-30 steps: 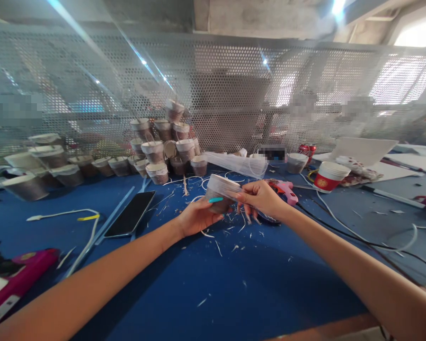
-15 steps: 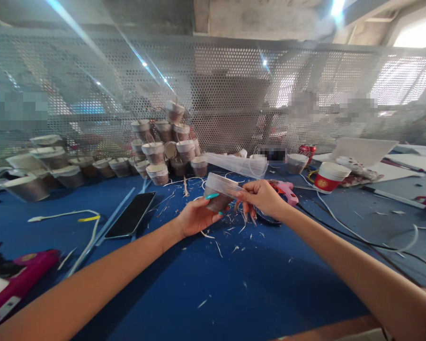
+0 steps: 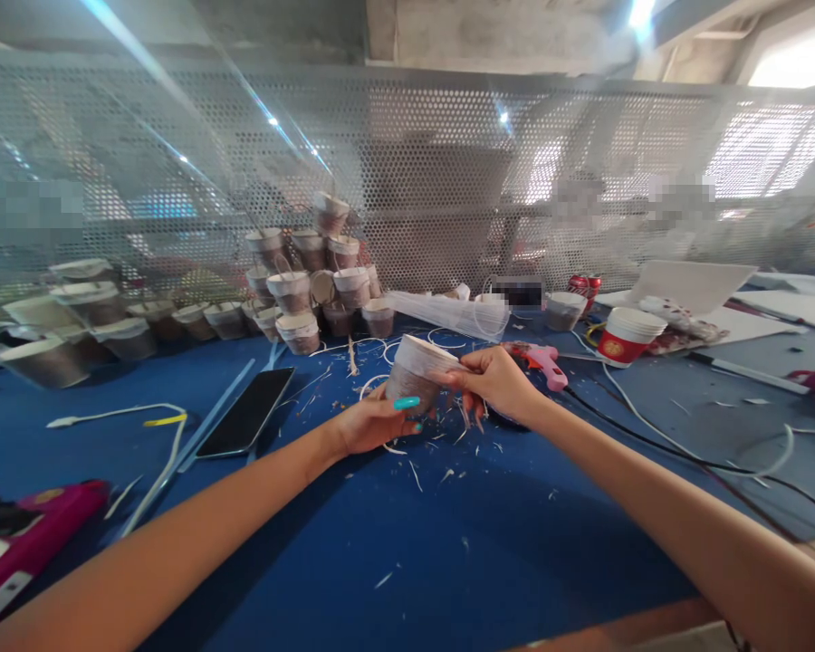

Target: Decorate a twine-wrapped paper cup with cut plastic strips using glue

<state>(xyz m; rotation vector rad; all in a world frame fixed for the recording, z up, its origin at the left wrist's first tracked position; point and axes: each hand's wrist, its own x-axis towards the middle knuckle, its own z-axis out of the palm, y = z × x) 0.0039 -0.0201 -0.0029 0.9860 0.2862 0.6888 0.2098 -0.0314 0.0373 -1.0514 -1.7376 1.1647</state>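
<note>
A small cup point(image 3: 413, 369), shaped like a flowerpot with a pale band round its rim and a grey-brown body, is held tilted above the blue table. My left hand point(image 3: 370, 421) is closed around its lower left side, the thumb with a turquoise nail lying across the front. On the cup's right, my right hand point(image 3: 499, 382) pinches the pale rim band between thumb and fingers. Below both hands lie scattered white scraps point(image 3: 448, 474). Just beyond my right hand rests a pink glue gun point(image 3: 549, 365) with a black cord.
Similar cups are stacked at the back point(image 3: 299, 332) and left point(image 3: 44, 360). A black phone point(image 3: 245, 412) lies left of my hands. To the right stand a red-and-white paper cup point(image 3: 628, 340) and a red can point(image 3: 586, 288). A magenta power strip point(image 3: 47, 525) sits front left; perforated metal screen point(image 3: 435, 181) behind.
The cup has turned a little in my hands and now stands somewhat more upright. My left thumb has slid lower on its side, while my right hand stays at the rim.
</note>
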